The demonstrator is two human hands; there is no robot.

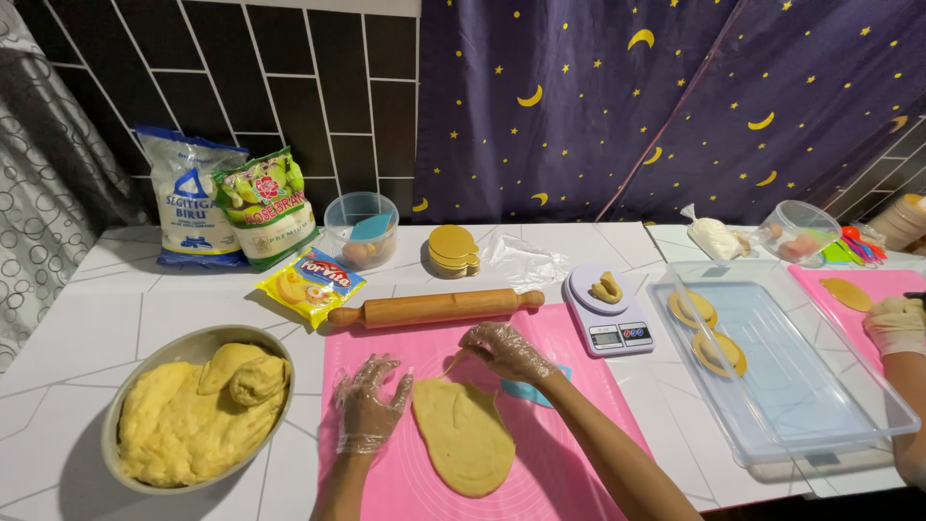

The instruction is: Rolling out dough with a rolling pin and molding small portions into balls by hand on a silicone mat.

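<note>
Fingers of the right hand (506, 352), in a thin clear glove, pinch the top edge of the rolled-out dough sheet (465, 436) and lift a small tip of it off the pink mat (569, 386). The left hand (368, 405), gloved the same way, rests beside the sheet's left edge with its fingers spread and lightly curled, holding nothing.

The dough sheet lies flat in the middle of the mat, an elongated oval running toward the near edge of the desk (77, 328). A wooden rolling pin (434, 307) lies across the far edge of the mat, apart from both hands. To the left sits a metal bowl (130, 386) heaped with yellow dough. To the right are a small kitchen scale (608, 311) with a bit of dough on it and a clear plastic tray (820, 405) holding two filled rounds. Another person's gloved hand (895, 323) works at the far right.

Rolling looks finished; the step in hand seems to be trimming or peeling the sheet's upper edge. The next move likely calls for a gentle, even pull so the soft dough does not tear, with the left hand steadying the sheet.
</note>
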